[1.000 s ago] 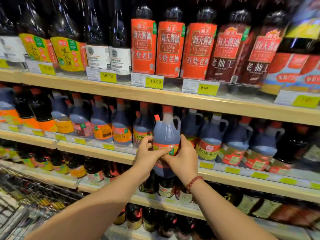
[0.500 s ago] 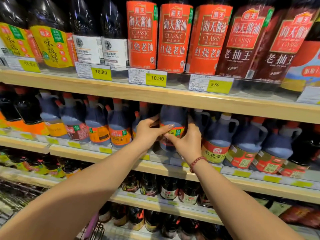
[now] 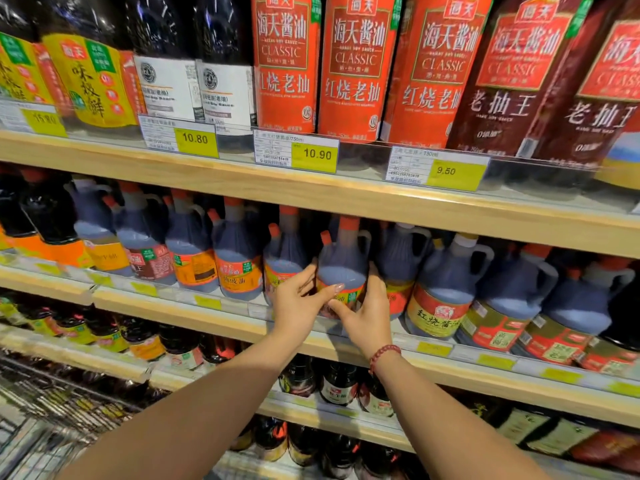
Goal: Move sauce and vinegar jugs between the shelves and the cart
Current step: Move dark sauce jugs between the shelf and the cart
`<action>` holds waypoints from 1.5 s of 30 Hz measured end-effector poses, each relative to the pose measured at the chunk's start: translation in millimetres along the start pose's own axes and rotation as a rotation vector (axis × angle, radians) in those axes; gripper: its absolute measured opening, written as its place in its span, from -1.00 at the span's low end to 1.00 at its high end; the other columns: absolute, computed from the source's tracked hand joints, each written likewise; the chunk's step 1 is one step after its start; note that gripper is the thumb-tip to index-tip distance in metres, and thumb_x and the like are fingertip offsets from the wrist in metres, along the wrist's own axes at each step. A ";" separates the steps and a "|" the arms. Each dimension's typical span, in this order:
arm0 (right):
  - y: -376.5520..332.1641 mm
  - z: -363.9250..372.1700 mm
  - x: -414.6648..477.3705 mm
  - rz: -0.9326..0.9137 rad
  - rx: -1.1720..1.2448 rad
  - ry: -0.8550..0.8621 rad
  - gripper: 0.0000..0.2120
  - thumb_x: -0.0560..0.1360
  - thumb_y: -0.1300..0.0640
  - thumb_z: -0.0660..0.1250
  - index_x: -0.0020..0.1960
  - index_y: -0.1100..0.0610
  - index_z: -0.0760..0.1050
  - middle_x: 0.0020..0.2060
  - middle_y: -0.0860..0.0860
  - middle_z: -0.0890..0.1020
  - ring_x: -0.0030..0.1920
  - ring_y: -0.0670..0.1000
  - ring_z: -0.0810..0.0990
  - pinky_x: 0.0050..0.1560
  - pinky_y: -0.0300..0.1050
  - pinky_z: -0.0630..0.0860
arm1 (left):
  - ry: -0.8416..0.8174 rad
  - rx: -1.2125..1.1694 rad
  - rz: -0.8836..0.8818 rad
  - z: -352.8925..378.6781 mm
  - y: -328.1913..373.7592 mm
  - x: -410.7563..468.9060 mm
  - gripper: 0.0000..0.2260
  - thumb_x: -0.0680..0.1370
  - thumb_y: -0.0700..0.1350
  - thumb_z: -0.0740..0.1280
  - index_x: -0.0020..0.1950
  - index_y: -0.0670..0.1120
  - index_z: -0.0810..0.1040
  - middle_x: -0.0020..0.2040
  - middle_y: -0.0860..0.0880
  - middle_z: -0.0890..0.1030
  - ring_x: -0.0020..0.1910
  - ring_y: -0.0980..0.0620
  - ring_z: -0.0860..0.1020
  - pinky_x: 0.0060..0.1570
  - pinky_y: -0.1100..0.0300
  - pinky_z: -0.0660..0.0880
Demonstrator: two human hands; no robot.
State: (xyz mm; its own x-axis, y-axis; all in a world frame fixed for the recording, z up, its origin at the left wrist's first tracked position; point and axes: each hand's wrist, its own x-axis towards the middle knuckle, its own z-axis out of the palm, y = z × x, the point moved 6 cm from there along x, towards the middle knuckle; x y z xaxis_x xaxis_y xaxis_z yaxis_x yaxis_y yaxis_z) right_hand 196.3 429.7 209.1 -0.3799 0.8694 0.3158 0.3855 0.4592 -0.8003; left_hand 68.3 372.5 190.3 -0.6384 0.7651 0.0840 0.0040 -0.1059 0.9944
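A dark sauce jug with an orange cap and a side handle stands in the row on the middle shelf. My left hand holds its left side, thumb across the front label. My right hand grips its right side and lower front; a red bead bracelet sits on that wrist. The jug's base is hidden behind my hands. Similar jugs stand close on both sides.
Tall orange and dark red sauce bottles fill the top shelf above yellow price tags. Small dark bottles line the lower shelves. A wire cart shows at the bottom left.
Both hands carried the jug from in front of the shelf edge back into the row on the middle shelf. The camera has moved closer to the shelves.
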 end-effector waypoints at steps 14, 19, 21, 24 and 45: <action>-3.7 -14.5 6.6 0.012 -0.295 -0.061 -0.19 0.32 -0.19 0.46 0.41 0.15 0.26 0.05 0.13 0.54 0.10 0.12 0.52 -0.05 -0.15 0.39 | 0.056 0.060 0.006 -7.3 13.3 -5.1 -0.48 0.35 -0.19 0.53 0.29 -0.18 0.52 0.15 -0.12 0.64 0.18 -0.03 0.58 0.22 -0.06 0.51; -20.9 -36.2 13.6 0.030 -0.053 0.004 -0.24 0.35 -0.07 0.49 0.45 0.09 0.27 0.19 0.15 0.57 0.15 0.09 0.57 0.14 -0.08 0.52 | 0.123 0.082 0.001 -19.5 25.4 -1.3 -0.58 0.40 -0.21 0.49 0.25 -0.20 0.54 0.04 -0.16 0.65 0.08 -0.08 0.61 0.17 -0.07 0.54; -24.5 -36.1 17.8 0.110 0.058 0.004 -0.32 0.34 0.03 0.52 0.38 0.18 0.38 0.21 0.14 0.57 0.17 0.06 0.57 0.11 -0.21 0.46 | 0.125 0.090 0.010 -18.2 31.9 -1.2 -0.59 0.41 -0.27 0.47 0.25 -0.21 0.54 0.04 -0.16 0.64 0.06 -0.05 0.60 0.19 -0.06 0.53; -29.9 -30.8 19.5 0.122 0.022 0.013 -0.35 0.31 0.04 0.54 0.31 0.25 0.44 0.22 0.15 0.57 0.22 0.07 0.54 0.18 -0.21 0.42 | 0.109 0.178 0.073 -10.4 42.5 -1.7 -0.58 0.41 -0.29 0.46 0.26 -0.21 0.53 0.18 -0.14 0.61 0.15 -0.01 0.57 0.21 0.11 0.48; -30.8 -19.2 17.2 0.122 -0.030 0.042 -0.41 0.40 0.03 0.47 0.32 0.27 0.42 0.17 0.18 0.58 0.16 0.11 0.54 0.12 -0.17 0.40 | 0.178 0.276 0.119 -7.3 46.7 -2.2 -0.58 0.42 -0.24 0.46 0.27 -0.14 0.54 0.22 -0.10 0.59 0.20 -0.01 0.54 0.27 0.11 0.45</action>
State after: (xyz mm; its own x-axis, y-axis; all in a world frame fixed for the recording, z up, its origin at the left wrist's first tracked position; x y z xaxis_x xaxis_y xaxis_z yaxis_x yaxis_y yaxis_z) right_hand 194.1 434.0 248.9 -0.2938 0.9255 0.2389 0.4521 0.3548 -0.8184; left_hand 64.2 361.3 236.1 -0.7450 0.6325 0.2119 0.2789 0.0068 0.9603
